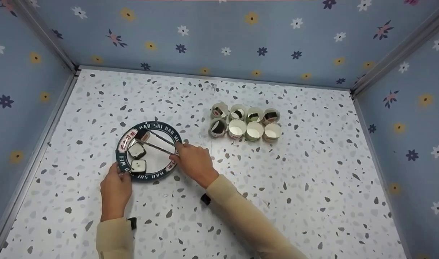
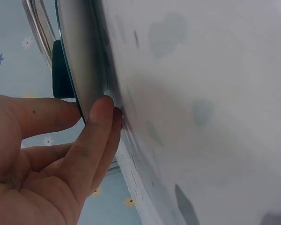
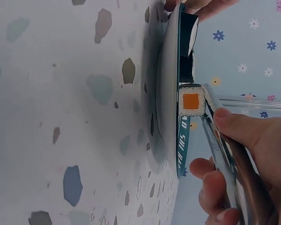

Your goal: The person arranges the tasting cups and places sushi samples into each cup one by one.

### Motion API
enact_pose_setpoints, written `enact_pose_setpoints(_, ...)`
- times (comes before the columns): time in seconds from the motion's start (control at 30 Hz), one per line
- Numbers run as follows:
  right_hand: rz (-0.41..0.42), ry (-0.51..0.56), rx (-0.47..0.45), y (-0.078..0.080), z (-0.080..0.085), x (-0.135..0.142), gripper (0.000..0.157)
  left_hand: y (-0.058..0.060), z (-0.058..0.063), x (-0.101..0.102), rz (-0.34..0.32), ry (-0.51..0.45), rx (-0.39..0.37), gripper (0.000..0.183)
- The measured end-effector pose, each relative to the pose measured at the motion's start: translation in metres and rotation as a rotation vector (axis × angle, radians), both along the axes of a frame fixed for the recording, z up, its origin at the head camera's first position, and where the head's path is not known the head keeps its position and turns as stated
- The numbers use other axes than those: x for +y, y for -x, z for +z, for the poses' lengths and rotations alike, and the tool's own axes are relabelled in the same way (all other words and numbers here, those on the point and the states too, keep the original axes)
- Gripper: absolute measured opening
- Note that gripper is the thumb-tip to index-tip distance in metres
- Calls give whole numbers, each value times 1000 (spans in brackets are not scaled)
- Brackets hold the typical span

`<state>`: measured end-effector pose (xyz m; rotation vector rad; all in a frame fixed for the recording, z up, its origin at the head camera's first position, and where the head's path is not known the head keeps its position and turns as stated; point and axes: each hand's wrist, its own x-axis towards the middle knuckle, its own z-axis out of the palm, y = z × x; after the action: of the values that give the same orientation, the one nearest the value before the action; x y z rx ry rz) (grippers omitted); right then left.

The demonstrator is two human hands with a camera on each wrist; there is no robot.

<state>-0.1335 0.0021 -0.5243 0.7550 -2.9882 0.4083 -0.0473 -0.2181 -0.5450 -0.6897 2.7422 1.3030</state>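
Note:
A round plate with a dark green lettered rim (image 1: 121, 162) lies on the speckled table. My left hand (image 1: 115, 190) pinches its near left edge; in the left wrist view the thumb is above the rim and fingers (image 2: 91, 136) beneath. In my right hand (image 1: 197, 163) is a pair of metal tongs (image 3: 232, 164). Their tips are around a sushi piece (image 3: 191, 101) with an orange square centre, at the plate's upper left. Two more sushi pieces, one white-topped (image 1: 137, 150) and another with dark dots (image 1: 138, 166), sit below it on the plate.
Right of the plate stand several small paper cups in two rows. The back row and the front-left cup (image 1: 218, 128) hold sushi pieces; the other front cups, such as this white one (image 1: 254, 130), show bare insides. Blue flowered panels (image 1: 219, 36) enclose the table.

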Motion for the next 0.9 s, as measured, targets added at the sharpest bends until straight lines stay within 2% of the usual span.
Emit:
enact_pose_setpoints(0.53,-9,-24,4,0,-4,0,34,2,1,1,-2,-9,-15,53)
enact_pose_setpoints(0.77,49,22,49,-1,-6,4,29,2,0,1,9,-2,-10,53)
enact_pose_setpoints(0.9,64,40,40,-1,-5,8,28,2,0,2,12,-10,-33,54)
